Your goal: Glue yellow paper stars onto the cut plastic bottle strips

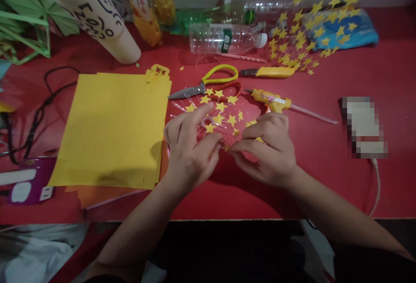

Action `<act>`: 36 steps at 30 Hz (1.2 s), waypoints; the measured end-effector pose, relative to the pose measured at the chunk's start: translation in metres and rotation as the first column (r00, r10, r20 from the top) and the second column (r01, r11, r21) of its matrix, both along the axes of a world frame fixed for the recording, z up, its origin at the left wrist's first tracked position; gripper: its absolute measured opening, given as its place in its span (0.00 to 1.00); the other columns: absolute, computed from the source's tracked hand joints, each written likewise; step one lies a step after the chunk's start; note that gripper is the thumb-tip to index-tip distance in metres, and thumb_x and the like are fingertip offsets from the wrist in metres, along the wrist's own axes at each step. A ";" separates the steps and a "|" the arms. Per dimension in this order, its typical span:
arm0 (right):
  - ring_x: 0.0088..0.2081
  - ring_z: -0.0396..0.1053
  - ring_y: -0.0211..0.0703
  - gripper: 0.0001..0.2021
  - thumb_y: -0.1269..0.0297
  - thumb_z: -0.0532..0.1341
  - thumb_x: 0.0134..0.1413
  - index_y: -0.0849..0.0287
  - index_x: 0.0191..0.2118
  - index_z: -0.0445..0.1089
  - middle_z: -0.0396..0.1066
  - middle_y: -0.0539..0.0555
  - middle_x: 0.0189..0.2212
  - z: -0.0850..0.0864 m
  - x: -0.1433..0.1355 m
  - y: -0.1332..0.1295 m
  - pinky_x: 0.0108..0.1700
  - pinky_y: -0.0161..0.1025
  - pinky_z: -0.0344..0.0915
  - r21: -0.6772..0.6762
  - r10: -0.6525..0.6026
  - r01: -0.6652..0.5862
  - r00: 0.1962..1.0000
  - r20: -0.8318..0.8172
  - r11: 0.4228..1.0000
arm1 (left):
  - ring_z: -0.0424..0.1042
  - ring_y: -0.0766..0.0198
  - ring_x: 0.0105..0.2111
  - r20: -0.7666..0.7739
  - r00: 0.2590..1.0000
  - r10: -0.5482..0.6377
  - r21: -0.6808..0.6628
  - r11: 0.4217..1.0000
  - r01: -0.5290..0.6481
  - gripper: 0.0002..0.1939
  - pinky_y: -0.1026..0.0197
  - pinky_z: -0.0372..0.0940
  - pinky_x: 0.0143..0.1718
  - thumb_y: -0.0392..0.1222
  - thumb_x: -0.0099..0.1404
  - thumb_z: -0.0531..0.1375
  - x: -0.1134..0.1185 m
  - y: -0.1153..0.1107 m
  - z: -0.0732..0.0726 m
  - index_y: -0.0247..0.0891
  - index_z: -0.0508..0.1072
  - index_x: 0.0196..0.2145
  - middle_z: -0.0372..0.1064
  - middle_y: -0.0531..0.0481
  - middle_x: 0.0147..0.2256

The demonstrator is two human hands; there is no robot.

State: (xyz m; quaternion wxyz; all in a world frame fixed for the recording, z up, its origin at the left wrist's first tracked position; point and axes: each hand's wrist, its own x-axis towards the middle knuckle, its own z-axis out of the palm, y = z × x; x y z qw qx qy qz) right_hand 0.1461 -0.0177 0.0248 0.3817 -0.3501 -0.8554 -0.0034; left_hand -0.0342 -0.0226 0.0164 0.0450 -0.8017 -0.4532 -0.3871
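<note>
A clear plastic piece cut into strips (208, 121), with yellow paper stars (231, 120) on its strips, lies between my hands. My left hand (191, 146) is closed, thumb and finger pinching at the piece's near edge; its index finger reaches over the stars. My right hand (271, 148) pinches a small yellow star (226, 148) right beside the left fingertips. The fingers partly cover the exact contact there. Just beyond my right hand rests a yellow glue gun (271, 99) with a clear glue stick in its back. Scissors (208, 81) with yellow and red handles lie behind the plastic piece.
Yellow paper sheets (113, 131) are stacked at left. Toward the back are a yellow cutter (273, 72), a clear bottle (224, 39), another star-covered plastic piece (299, 36) and a white tumbler (94, 14). A blurred device (364, 125) with a cable lies at right.
</note>
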 end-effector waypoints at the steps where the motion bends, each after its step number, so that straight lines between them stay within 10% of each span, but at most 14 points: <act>1: 0.31 0.62 0.39 0.02 0.69 0.61 0.54 0.54 0.33 0.68 0.67 0.47 0.26 -0.001 0.000 0.000 0.39 0.43 0.58 -0.004 0.000 0.000 1.000 0.000 1.000 | 0.66 0.52 0.47 0.007 1.000 0.002 -0.007 1.000 -0.002 0.04 0.46 0.62 0.44 0.33 0.58 0.61 0.000 0.000 -0.001 0.40 0.71 0.30 0.67 0.45 0.52; 36: 0.31 0.64 0.40 0.02 0.66 0.60 0.56 0.55 0.32 0.66 0.70 0.49 0.27 -0.003 -0.007 -0.001 0.39 0.45 0.59 -0.177 -0.082 0.080 0.997 -0.006 0.981 | 0.66 0.59 0.47 0.019 0.998 -0.062 -0.016 0.998 0.062 0.09 0.53 0.64 0.45 0.29 0.58 0.60 0.000 0.002 -0.005 0.41 0.69 0.33 0.68 0.47 0.49</act>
